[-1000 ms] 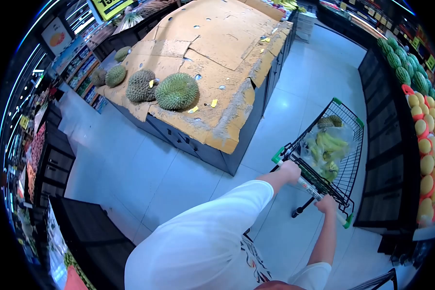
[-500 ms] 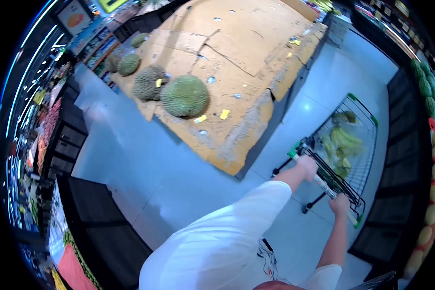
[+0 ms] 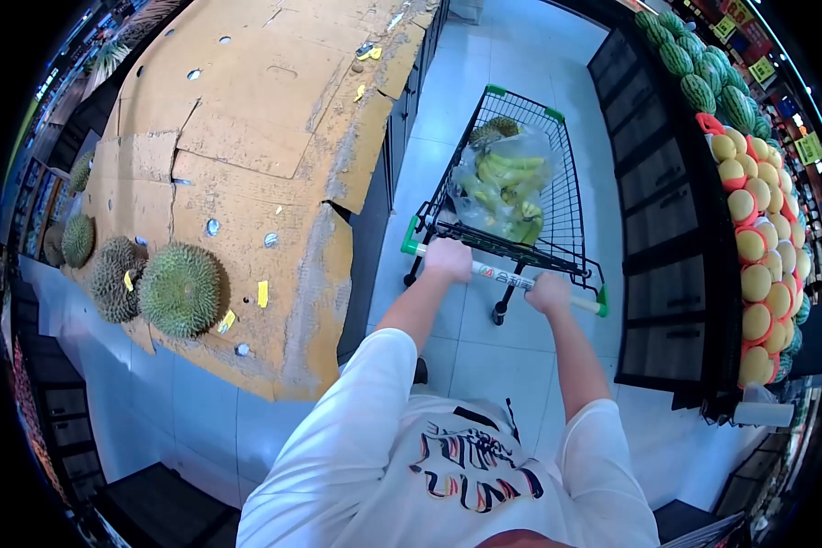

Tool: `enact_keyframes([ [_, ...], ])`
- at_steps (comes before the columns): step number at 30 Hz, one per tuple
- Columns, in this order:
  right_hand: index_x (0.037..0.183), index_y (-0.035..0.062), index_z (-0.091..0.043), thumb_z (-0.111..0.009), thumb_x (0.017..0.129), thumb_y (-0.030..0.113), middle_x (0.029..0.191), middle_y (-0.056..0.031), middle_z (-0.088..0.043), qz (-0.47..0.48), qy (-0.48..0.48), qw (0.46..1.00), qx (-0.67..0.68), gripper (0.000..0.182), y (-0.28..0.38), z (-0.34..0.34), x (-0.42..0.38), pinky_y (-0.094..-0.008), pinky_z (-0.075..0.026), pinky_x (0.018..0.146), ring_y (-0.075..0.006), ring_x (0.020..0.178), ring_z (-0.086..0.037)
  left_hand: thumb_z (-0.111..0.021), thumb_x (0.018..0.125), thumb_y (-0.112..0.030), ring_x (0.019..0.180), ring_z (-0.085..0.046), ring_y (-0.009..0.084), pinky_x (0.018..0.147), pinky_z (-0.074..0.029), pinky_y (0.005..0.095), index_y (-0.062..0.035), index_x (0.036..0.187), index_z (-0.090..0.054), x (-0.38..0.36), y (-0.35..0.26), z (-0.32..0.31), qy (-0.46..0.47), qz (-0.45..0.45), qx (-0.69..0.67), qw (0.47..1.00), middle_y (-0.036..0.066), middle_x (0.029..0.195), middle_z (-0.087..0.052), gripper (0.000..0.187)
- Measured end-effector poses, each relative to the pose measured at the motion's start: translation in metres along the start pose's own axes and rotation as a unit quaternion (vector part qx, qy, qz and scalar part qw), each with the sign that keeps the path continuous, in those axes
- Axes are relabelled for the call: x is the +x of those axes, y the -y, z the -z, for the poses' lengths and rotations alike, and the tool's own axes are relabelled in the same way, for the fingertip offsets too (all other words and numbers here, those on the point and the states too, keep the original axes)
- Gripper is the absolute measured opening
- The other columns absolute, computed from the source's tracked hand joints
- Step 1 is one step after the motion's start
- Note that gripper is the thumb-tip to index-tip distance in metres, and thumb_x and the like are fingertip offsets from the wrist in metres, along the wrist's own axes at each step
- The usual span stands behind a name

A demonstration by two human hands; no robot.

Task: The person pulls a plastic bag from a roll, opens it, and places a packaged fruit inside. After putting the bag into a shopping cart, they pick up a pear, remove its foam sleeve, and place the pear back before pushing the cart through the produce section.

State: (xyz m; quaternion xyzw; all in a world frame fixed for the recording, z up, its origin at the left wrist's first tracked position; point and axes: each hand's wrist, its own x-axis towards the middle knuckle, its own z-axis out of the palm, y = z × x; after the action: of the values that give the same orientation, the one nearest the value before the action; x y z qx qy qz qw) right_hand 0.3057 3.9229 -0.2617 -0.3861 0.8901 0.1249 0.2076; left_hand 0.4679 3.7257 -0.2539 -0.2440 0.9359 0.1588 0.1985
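My left hand is wrapped round the left part of the handle of a shopping cart. My right hand grips the same white bar farther right, close to its green end. Inside the wire basket lie bananas in clear plastic bags. A durian rests at the far end of the basket, behind the bags. The fingers of both hands curl over the bar and are partly hidden from above.
Left of the cart stands a cardboard-covered display table with several durians along its left side. On the right, dark cabinets carry watermelons and yellow melons in foam nets. Tiled floor runs ahead between them.
My view has turned right, so the cart now appears nearer the middle and points straight ahead. The durian table has shifted left in view. Both hands have kept their hold on the handle.
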Motion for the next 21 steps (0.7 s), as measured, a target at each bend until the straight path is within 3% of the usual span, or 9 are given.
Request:
enact_keyframes([
  [13,0.085,0.0159,-0.077,-0.067,0.069,0.025,0.084,-0.0127,-0.073,0.039,-0.044,0.998,0.022,0.021,-0.002,0.028,0.078,-0.0420,-0.058,0.075,-0.0310,0.082,-0.072,-0.072,0.070,-0.029,0.082,-0.073,0.0265,0.074,-0.058,0.0384,-0.0112,0.085,-0.078,0.060,0.018,0.012,-0.032,0.041,-0.007,0.999,0.009,0.085,-0.075,0.024],
  [21,0.084,0.0177,-0.078,-0.068,0.068,0.024,0.084,-0.0104,-0.073,0.095,-0.037,0.995,0.017,0.019,-0.075,0.030,0.137,-0.0420,-0.057,0.075,-0.0306,0.081,-0.072,-0.070,0.076,-0.027,0.089,-0.073,0.0254,0.079,-0.058,0.0369,-0.0124,0.091,-0.078,0.094,-0.047,0.032,0.023,0.116,-0.036,0.992,0.009,0.095,-0.075,0.023],
])
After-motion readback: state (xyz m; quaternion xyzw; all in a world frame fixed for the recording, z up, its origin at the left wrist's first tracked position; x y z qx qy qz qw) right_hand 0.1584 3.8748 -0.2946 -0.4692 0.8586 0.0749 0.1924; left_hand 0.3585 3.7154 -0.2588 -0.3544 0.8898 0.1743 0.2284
